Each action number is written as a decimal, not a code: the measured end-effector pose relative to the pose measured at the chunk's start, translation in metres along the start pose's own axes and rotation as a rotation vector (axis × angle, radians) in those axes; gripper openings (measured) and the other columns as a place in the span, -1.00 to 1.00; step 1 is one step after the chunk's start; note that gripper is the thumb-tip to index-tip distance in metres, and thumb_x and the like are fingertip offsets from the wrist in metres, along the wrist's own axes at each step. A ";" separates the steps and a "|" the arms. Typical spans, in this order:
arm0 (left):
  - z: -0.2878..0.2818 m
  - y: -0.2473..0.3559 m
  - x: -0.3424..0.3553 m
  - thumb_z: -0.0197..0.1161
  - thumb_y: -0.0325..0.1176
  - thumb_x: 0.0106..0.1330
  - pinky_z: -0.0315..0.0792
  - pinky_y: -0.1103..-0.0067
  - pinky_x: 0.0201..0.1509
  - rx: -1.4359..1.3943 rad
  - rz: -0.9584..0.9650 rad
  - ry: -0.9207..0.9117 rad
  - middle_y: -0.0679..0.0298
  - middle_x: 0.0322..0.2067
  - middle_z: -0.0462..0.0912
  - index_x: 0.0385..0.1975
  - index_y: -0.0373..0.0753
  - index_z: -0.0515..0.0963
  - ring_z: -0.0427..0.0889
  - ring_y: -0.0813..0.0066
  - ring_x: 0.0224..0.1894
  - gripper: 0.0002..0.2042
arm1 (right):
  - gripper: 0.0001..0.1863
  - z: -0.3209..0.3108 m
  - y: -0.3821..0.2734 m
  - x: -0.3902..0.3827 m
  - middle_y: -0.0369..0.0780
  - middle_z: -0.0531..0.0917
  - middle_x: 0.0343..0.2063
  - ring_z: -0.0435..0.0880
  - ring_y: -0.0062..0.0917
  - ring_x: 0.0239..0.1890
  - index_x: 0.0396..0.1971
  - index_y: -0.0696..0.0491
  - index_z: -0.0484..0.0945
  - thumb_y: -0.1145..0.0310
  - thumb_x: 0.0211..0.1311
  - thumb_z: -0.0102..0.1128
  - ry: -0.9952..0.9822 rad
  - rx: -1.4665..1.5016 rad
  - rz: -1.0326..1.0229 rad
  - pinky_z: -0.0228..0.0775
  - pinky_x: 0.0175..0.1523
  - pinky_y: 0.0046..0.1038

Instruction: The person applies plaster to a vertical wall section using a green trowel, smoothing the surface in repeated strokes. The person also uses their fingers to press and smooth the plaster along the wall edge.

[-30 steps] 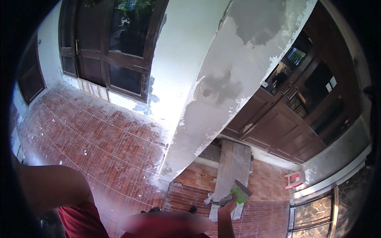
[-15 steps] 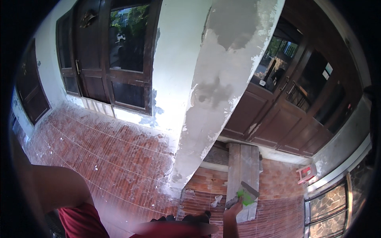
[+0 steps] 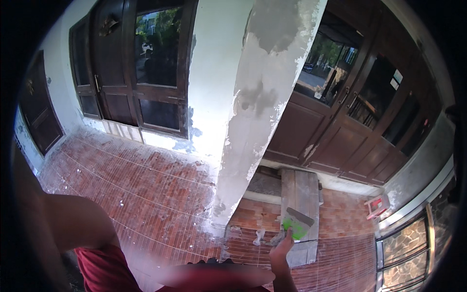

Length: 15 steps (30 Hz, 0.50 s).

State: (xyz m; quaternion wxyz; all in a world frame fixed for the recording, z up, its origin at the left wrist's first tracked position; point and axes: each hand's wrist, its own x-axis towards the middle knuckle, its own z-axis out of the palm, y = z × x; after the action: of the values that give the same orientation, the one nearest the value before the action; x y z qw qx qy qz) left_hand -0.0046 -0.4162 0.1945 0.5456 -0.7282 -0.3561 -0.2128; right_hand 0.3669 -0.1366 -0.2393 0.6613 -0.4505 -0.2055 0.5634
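Observation:
My right hand (image 3: pixel 280 251), low and right of the middle, is closed around a putty knife. The putty knife (image 3: pixel 296 230) has a green body and a wide grey blade, pointing away from me above some wooden planks (image 3: pixel 297 192). Grey material shows beside my fingers, but I cannot tell whether it is on the tool. My bent left arm fills the lower left, its red sleeve (image 3: pixel 108 265) showing; the left hand lies outside the picture. Ahead stands a pillar (image 3: pixel 262 97) with patchy grey plaster and ragged edges, apart from the putty knife.
Red tiled floor (image 3: pixel 141 194) with white flecks spreads at the left. Dark wooden doors (image 3: pixel 311 129) stand behind the pillar, and a dark-framed window (image 3: pixel 158 53) is at the left. A small red stool (image 3: pixel 377 207) and a crumpled white scrap (image 3: pixel 259 237) lie right of the pillar.
My right hand and the putty knife have shifted slightly up and left in the picture. The view has also turned a little, so the pillar and doors sit further left.

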 end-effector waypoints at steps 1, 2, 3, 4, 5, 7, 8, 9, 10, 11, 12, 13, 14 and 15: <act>0.000 0.001 0.003 0.29 -0.29 0.25 0.47 0.43 0.10 -0.004 0.005 0.010 0.14 0.03 0.64 0.08 -0.24 0.54 0.61 0.29 0.09 -0.60 | -0.69 -0.006 -0.003 -0.004 -0.27 0.62 -0.26 0.59 -0.55 -0.31 -0.07 0.10 0.53 0.19 0.37 0.18 -0.006 -0.009 0.003 0.45 -0.27 -0.45; -0.001 0.003 0.007 0.30 -0.29 0.25 0.47 0.43 0.10 -0.012 0.008 0.022 0.14 0.03 0.65 0.08 -0.24 0.54 0.61 0.29 0.09 -0.60 | -0.69 -0.010 -0.005 -0.007 -0.28 0.62 -0.27 0.58 -0.55 -0.31 -0.07 0.10 0.53 0.19 0.37 0.18 -0.009 -0.020 -0.004 0.45 -0.28 -0.45; -0.001 0.003 0.011 0.31 -0.29 0.24 0.47 0.43 0.10 -0.019 0.004 0.044 0.14 0.03 0.65 0.09 -0.24 0.54 0.61 0.29 0.09 -0.59 | -0.68 -0.018 -0.008 -0.011 -0.28 0.61 -0.26 0.58 -0.55 -0.30 -0.07 0.10 0.54 0.18 0.36 0.19 0.007 -0.027 0.025 0.45 -0.26 -0.45; 0.000 0.003 0.015 0.31 -0.28 0.24 0.47 0.43 0.10 -0.034 0.000 0.070 0.14 0.03 0.65 0.09 -0.24 0.53 0.61 0.29 0.09 -0.58 | -0.67 -0.026 -0.012 -0.017 -0.28 0.61 -0.26 0.58 -0.54 -0.29 -0.08 0.11 0.54 0.17 0.36 0.19 0.026 -0.034 0.048 0.45 -0.25 -0.45; 0.002 0.002 0.022 0.32 -0.28 0.23 0.47 0.43 0.10 -0.050 -0.009 0.102 0.15 0.03 0.65 0.10 -0.24 0.53 0.62 0.29 0.09 -0.58 | -0.67 -0.033 -0.015 -0.021 -0.27 0.61 -0.25 0.58 -0.54 -0.28 -0.08 0.11 0.54 0.16 0.35 0.19 0.030 -0.039 0.060 0.45 -0.23 -0.45; 0.015 0.001 0.034 0.33 -0.28 0.22 0.47 0.43 0.10 -0.111 -0.057 0.216 0.15 0.03 0.65 0.10 -0.23 0.53 0.62 0.29 0.09 -0.56 | -0.64 -0.052 -0.018 -0.032 -0.28 0.60 -0.30 0.57 -0.53 -0.32 -0.08 0.11 0.54 0.14 0.33 0.21 0.119 -0.109 0.102 0.45 -0.28 -0.44; 0.026 0.001 0.041 0.34 -0.28 0.21 0.47 0.43 0.09 -0.161 -0.101 0.289 0.15 0.03 0.65 0.11 -0.23 0.53 0.62 0.29 0.09 -0.56 | -0.63 -0.062 -0.017 -0.036 -0.28 0.60 -0.32 0.57 -0.53 -0.34 -0.08 0.12 0.54 0.13 0.33 0.21 0.162 -0.129 0.122 0.44 -0.30 -0.44; 0.041 0.002 0.048 0.35 -0.28 0.21 0.47 0.43 0.09 -0.213 -0.153 0.360 0.15 0.03 0.65 0.11 -0.23 0.53 0.62 0.29 0.09 -0.55 | -0.63 -0.072 -0.015 -0.037 -0.28 0.59 -0.37 0.56 -0.53 -0.40 -0.10 0.10 0.54 0.10 0.32 0.21 0.209 -0.112 0.095 0.43 -0.36 -0.44; 0.062 0.006 0.053 0.35 -0.28 0.20 0.47 0.43 0.09 -0.292 -0.281 0.388 0.16 0.03 0.65 0.11 -0.23 0.53 0.62 0.29 0.09 -0.54 | -0.63 -0.087 -0.011 -0.041 -0.28 0.58 -0.41 0.55 -0.52 -0.46 -0.11 0.09 0.55 0.08 0.32 0.21 0.270 -0.088 0.077 0.42 -0.42 -0.43; 0.092 0.007 0.057 0.36 -0.28 0.20 0.47 0.43 0.09 -0.372 -0.491 0.399 0.16 0.03 0.65 0.12 -0.23 0.52 0.62 0.30 0.09 -0.53 | -0.63 -0.104 -0.004 -0.048 -0.27 0.57 -0.46 0.55 -0.52 -0.52 -0.13 0.07 0.55 0.06 0.31 0.21 0.308 -0.071 0.056 0.41 -0.47 -0.43; 0.129 0.013 0.061 0.37 -0.27 0.19 0.47 0.44 0.09 -0.428 -0.598 0.388 0.16 0.03 0.65 0.12 -0.23 0.52 0.62 0.30 0.09 -0.53 | -0.62 -0.124 0.002 -0.054 -0.26 0.58 -0.44 0.54 -0.51 -0.49 -0.15 0.11 0.57 0.07 0.32 0.21 0.374 -0.097 0.125 0.40 -0.45 -0.42; 0.165 0.020 0.063 0.42 -0.24 0.15 0.41 0.42 0.13 -0.387 -0.736 0.304 0.19 0.02 0.66 0.10 -0.23 0.53 0.60 0.30 0.09 -0.50 | -0.62 -0.147 0.005 -0.059 -0.24 0.60 -0.42 0.54 -0.50 -0.45 -0.18 0.15 0.59 0.08 0.32 0.21 0.411 -0.127 0.187 0.39 -0.42 -0.42; 0.204 0.021 0.067 0.45 -0.22 0.15 0.38 0.40 0.17 -0.351 -0.786 0.302 0.15 0.01 0.63 0.11 -0.27 0.50 0.54 0.28 0.14 -0.47 | -0.61 -0.172 0.007 -0.066 -0.22 0.61 -0.40 0.54 -0.49 -0.42 -0.20 0.19 0.61 0.09 0.33 0.20 0.447 -0.160 0.249 0.38 -0.40 -0.41; 0.242 0.014 0.072 0.46 -0.21 0.13 0.36 0.34 0.24 -0.370 -0.914 0.304 0.11 0.13 0.55 0.18 -0.29 0.45 0.48 0.22 0.22 -0.39 | -0.61 -0.197 0.008 -0.075 -0.28 0.46 -0.55 0.38 -0.53 -0.55 -0.36 0.08 0.52 0.01 0.35 0.11 0.365 -0.116 0.243 0.41 -0.48 -0.24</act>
State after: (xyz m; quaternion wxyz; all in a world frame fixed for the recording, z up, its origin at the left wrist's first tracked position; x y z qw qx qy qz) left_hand 0.0341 -0.1693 0.1594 0.3042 -0.5434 -0.5112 -0.5924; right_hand 0.4954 -0.2784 -0.3285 0.5877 -0.6039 -0.0587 0.5353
